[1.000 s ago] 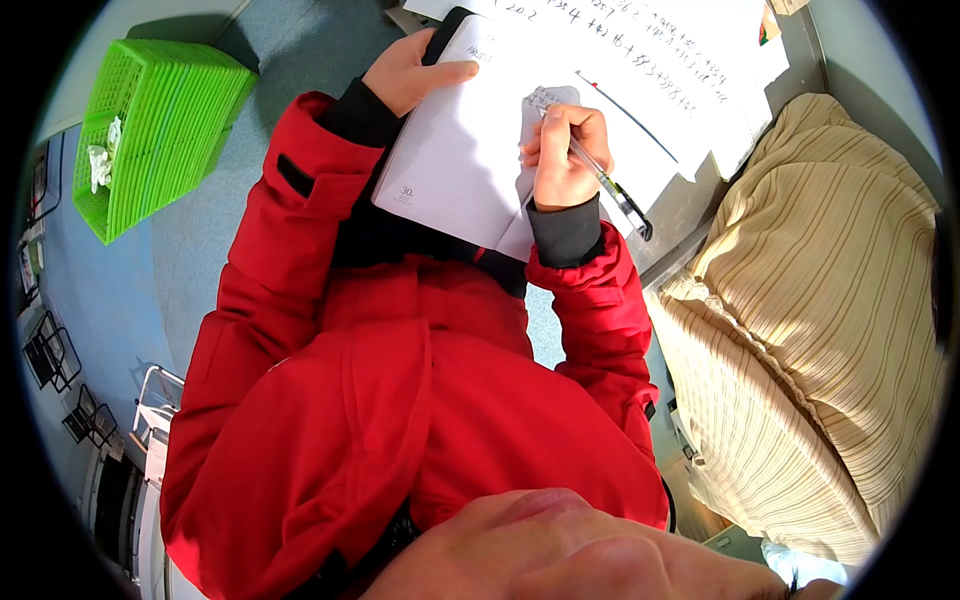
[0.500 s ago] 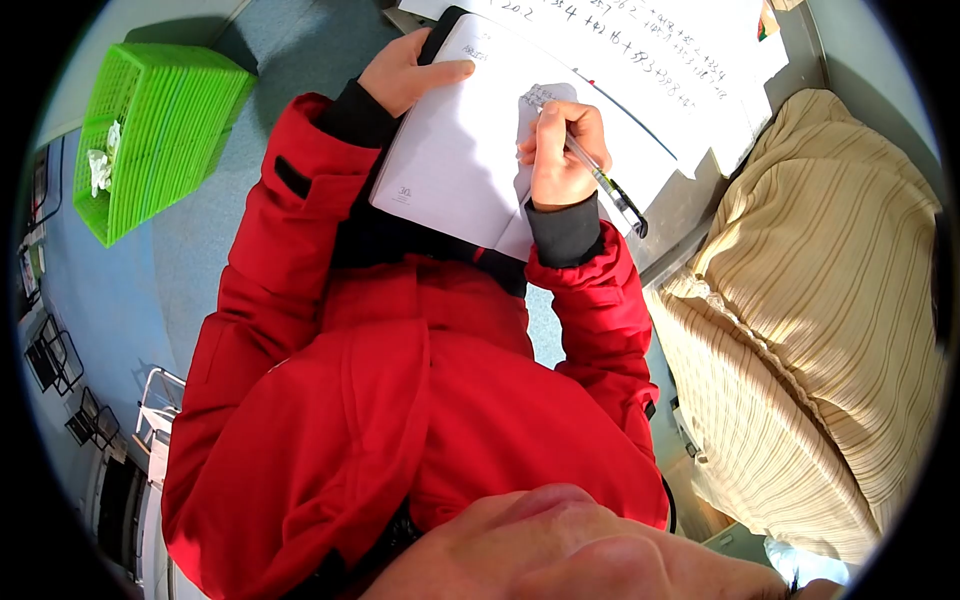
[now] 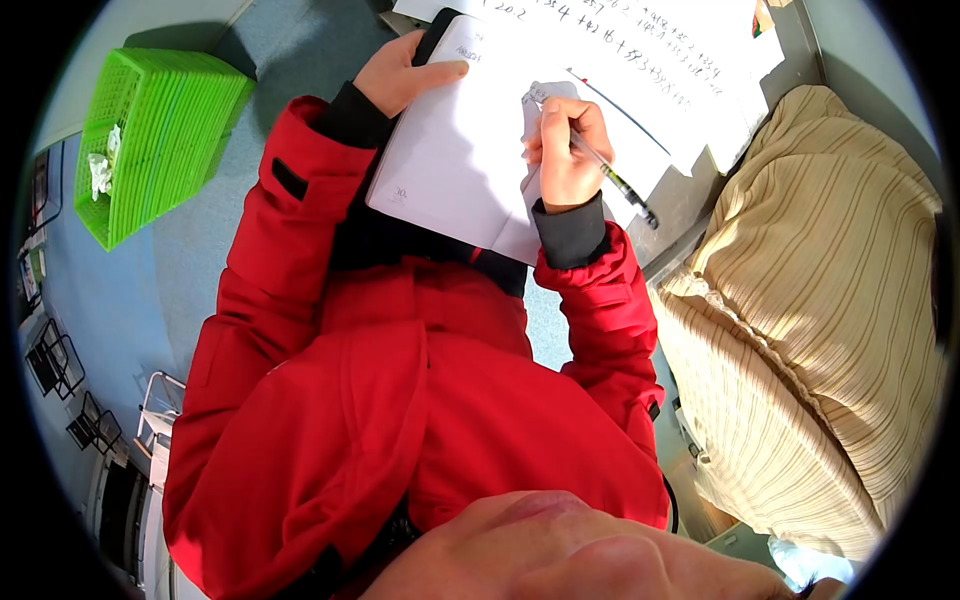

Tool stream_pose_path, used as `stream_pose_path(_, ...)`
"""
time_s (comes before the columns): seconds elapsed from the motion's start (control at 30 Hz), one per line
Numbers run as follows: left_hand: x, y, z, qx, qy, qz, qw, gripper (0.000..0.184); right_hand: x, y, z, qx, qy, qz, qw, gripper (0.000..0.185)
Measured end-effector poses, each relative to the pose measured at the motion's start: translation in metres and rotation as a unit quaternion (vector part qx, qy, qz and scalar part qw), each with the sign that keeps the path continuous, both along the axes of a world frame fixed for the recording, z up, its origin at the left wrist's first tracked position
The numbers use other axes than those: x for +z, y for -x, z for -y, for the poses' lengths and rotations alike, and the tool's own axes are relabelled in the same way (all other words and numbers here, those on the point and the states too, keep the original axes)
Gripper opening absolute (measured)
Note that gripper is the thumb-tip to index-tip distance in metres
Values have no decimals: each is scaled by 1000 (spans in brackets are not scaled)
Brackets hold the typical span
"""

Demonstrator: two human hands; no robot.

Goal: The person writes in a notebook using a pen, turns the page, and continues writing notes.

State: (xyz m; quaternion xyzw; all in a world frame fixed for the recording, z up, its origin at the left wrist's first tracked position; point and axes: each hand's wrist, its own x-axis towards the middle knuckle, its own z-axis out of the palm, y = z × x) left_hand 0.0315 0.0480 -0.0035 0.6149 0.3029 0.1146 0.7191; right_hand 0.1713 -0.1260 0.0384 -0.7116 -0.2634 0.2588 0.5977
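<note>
An open notebook [image 3: 430, 165] with white pages rests over my lap, its dark cover showing along the left edge. My left hand [image 3: 398, 78] grips that edge, with the thumb lying flat on the page and the fingers underneath, out of sight. On the right page, my right hand [image 3: 572, 152] is closed around a pen [image 3: 628, 188] with a clear barrel and black end. The pen's tip is at small handwriting [image 3: 537, 95] near the top of that page, in the hand's shadow.
Large papers with handwritten numbers [image 3: 640, 45] lie beyond the notebook, with a second thin dark pen-like stick [image 3: 620, 108] on them. A green plastic basket [image 3: 165, 140] holding crumpled white tissue stands at left. Striped beige fabric [image 3: 820, 280] covers something bulky at right.
My right hand and the pen have shifted slightly right, and the pen's rear end has swung a little outward. My left hand still holds the notebook, almost unmoved.
</note>
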Motion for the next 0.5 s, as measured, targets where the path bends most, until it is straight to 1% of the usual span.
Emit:
stream_pose_path(0.03, 0, 0, 0, 0, 4, 3, 1000, 48, -1, 0, 0, -2, 4, -15, 1000, 15)
stream_pose_path(0.1, -1, 0, -1, 0, 12, 9, 1000, 53, -2, 2, -1, -5, -3, 5, 1000, 17)
stream_pose_path(0.5, -6, 0, -1, 3, 4, 10, 1000, 55, -6, 3, 0, 8, 0, 82, 997, 16)
